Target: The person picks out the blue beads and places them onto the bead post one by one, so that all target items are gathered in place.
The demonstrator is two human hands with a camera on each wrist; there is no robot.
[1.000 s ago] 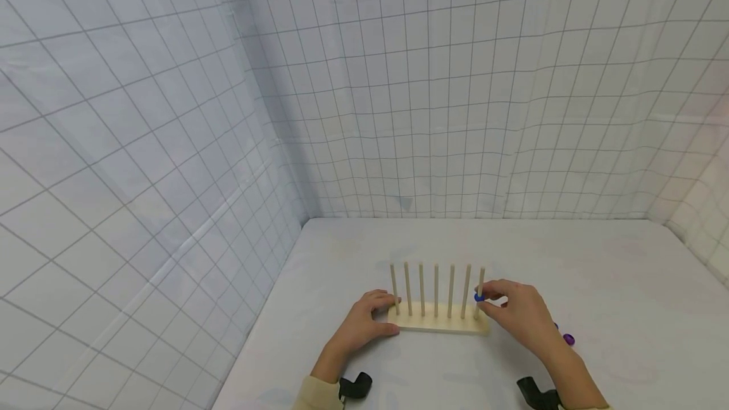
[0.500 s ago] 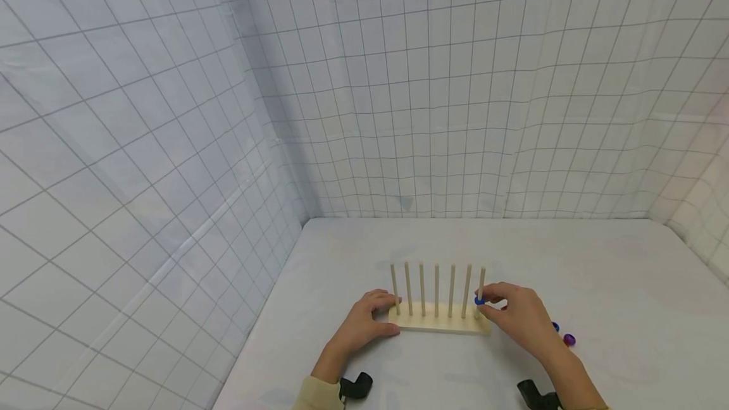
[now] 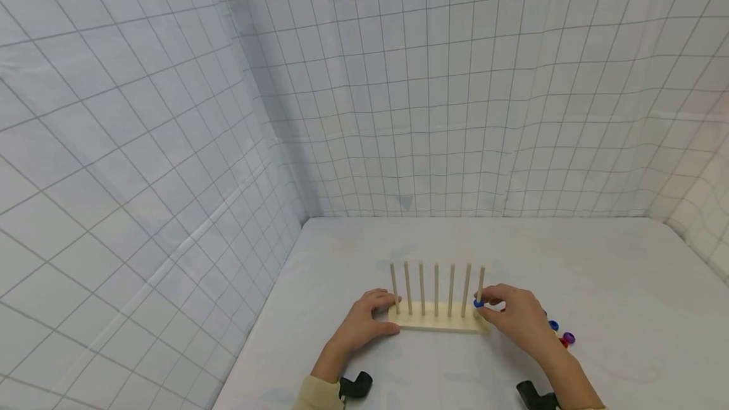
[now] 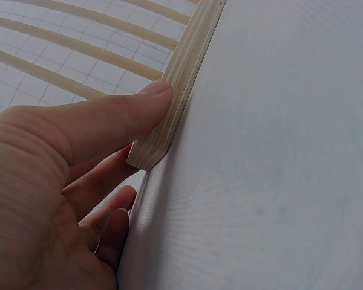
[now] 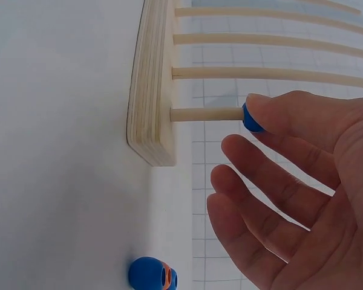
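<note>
White cloth with dark grid lines: one hanging wall (image 3: 142, 112) at the far left, meeting a back wall (image 3: 427, 81) of like pattern. White tabletop (image 3: 296, 309), set before the back wall.

Cream sleeve (image 3: 317, 392), one, at the left forearm; black wrist fitting (image 3: 356, 386) just beside it.

Left hand (image 3: 364, 321), one: gripping the left end of the rack; thumb on the near edge, fingers at the far side, the opening as wide as the board is deep. The left wrist view shows the thumb flat against the layered wood edge, the lower fingers curved beyond the board's end.

Rack, pale wood, one: long flat base (image 3: 429, 321) lying on the tabletop, bearing seven slender pegs (image 3: 421, 286) in a single row.

Blue bead (image 3: 478, 303), one: threaded around the rightmost peg (image 3: 481, 280), low on it, yet apart from the base; bare peg shows above and below.

Right hand (image 3: 515, 315), one: thumb and forefinger narrowed to a pinch on this bead; the other three fingers apart and gently curved, as the right wrist view shows.

Black fitting (image 3: 535, 395), one, by the right wrist.

Loose beads, a small cluster on the tabletop, partly hidden by the right forearm: a blue one (image 3: 554, 326), a red one (image 3: 564, 343), a purple one (image 3: 569, 338); an orange one (image 5: 167, 277) shows in the right wrist view. Full count cannot be told.
</note>
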